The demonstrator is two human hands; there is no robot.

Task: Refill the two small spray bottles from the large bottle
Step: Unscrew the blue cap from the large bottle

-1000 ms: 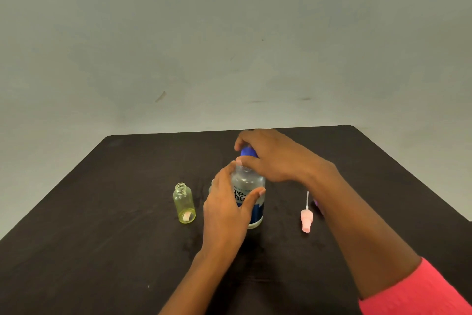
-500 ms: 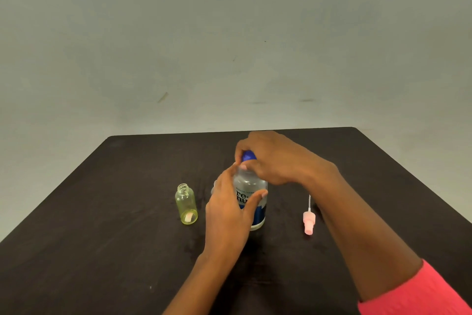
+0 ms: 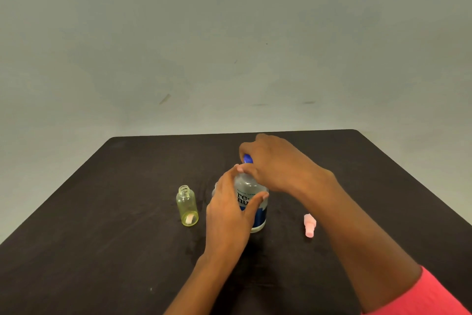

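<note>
Hands on the upright large bottle: left hand grips its body, right hand has turned round the blue cap, still seated, so unscrewing continues; open yellow spray bottle waits just left.

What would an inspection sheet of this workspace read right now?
Surface: dark table.
Job's things: large bottle upright at centre, blue cap on; yellow small bottle upright to its left, neck open; pink spray head lying to its right; second small bottle not plainly visible.
Clutter: nothing seen.
Hands: left hand grips the large bottle's body; right hand grips the blue cap.
Cables: nothing seen.
Surroundings: plain grey wall behind the table.
</note>
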